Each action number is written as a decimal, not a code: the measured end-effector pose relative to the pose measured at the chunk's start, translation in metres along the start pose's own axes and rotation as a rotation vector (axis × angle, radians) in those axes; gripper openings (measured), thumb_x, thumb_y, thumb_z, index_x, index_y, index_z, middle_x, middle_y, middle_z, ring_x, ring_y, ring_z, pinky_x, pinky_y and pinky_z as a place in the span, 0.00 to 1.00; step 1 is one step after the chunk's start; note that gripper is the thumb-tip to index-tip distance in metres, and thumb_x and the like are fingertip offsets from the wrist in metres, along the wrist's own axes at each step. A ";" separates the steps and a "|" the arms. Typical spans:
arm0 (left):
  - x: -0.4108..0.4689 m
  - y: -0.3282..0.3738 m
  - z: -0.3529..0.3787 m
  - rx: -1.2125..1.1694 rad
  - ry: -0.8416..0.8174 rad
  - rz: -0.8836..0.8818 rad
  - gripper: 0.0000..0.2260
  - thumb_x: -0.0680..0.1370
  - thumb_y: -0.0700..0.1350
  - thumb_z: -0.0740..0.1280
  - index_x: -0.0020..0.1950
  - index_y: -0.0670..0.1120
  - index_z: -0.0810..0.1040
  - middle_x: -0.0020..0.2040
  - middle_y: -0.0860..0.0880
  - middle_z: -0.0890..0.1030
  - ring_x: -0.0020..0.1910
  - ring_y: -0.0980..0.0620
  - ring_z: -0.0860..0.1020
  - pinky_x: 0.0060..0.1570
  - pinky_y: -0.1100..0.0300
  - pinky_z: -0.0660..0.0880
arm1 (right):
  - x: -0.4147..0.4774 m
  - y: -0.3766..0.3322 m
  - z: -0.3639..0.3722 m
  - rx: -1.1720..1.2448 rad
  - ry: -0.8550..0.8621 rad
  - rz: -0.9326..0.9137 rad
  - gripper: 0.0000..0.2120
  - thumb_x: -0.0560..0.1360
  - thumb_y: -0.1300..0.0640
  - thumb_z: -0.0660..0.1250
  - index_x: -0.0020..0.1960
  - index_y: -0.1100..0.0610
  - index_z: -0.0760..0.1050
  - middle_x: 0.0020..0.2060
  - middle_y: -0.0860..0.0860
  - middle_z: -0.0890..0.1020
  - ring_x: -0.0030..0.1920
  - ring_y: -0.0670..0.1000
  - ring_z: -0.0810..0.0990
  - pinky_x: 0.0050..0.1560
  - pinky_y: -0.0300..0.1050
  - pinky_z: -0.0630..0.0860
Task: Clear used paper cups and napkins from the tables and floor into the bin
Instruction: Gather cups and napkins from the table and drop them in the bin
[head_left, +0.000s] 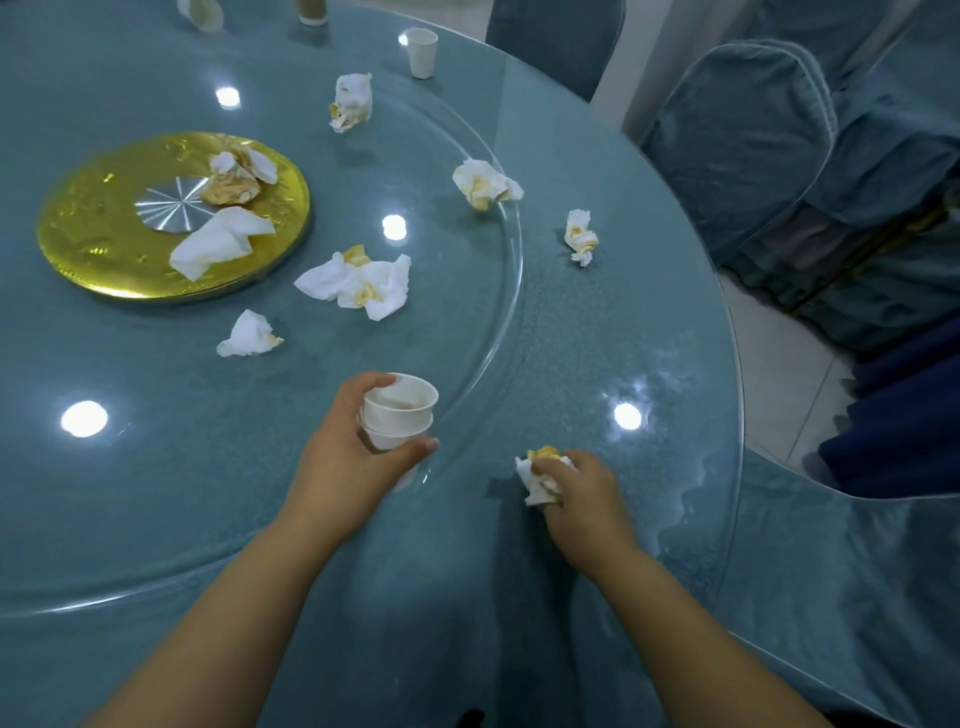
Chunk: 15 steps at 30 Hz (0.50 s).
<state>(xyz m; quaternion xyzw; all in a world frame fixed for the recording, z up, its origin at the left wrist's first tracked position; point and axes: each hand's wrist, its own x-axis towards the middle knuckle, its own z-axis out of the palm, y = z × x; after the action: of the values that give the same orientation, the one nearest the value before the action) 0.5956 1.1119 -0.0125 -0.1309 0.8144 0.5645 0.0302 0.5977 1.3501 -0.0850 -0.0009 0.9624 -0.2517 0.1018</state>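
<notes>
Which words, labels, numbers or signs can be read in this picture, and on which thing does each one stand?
None can be read.
The stacked paper cups in the left hand are plain white.
The gold disc bears raised marks, too blurred to read as text.

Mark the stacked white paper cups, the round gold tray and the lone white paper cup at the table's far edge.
stacked white paper cups (395, 418), head view, upper cup's outer wall
round gold tray (78, 223), head view, bare left part
lone white paper cup (422, 57), head view, side wall
</notes>
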 end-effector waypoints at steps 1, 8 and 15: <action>0.000 -0.001 -0.006 -0.009 0.013 0.001 0.26 0.67 0.46 0.78 0.59 0.60 0.70 0.48 0.63 0.76 0.39 0.70 0.76 0.37 0.71 0.70 | 0.004 -0.005 -0.003 0.068 0.052 0.014 0.17 0.71 0.61 0.69 0.59 0.53 0.78 0.54 0.56 0.75 0.53 0.60 0.75 0.52 0.48 0.73; 0.015 -0.007 -0.057 -0.030 0.180 0.018 0.26 0.66 0.46 0.78 0.52 0.67 0.68 0.48 0.66 0.74 0.42 0.65 0.76 0.41 0.65 0.71 | 0.069 -0.085 -0.019 0.287 0.214 -0.099 0.18 0.72 0.62 0.69 0.61 0.53 0.77 0.55 0.53 0.71 0.52 0.52 0.73 0.53 0.37 0.66; 0.037 -0.020 -0.110 0.012 0.331 0.020 0.27 0.66 0.45 0.78 0.57 0.60 0.68 0.49 0.65 0.73 0.43 0.61 0.76 0.39 0.66 0.71 | 0.153 -0.175 0.005 0.138 0.114 -0.241 0.21 0.74 0.58 0.65 0.66 0.52 0.72 0.64 0.57 0.68 0.61 0.60 0.69 0.61 0.51 0.70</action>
<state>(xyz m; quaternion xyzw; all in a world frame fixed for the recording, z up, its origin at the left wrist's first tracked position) 0.5757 0.9969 0.0010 -0.2138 0.8128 0.5308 -0.1090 0.4401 1.1868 -0.0348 -0.0953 0.9400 -0.3271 0.0159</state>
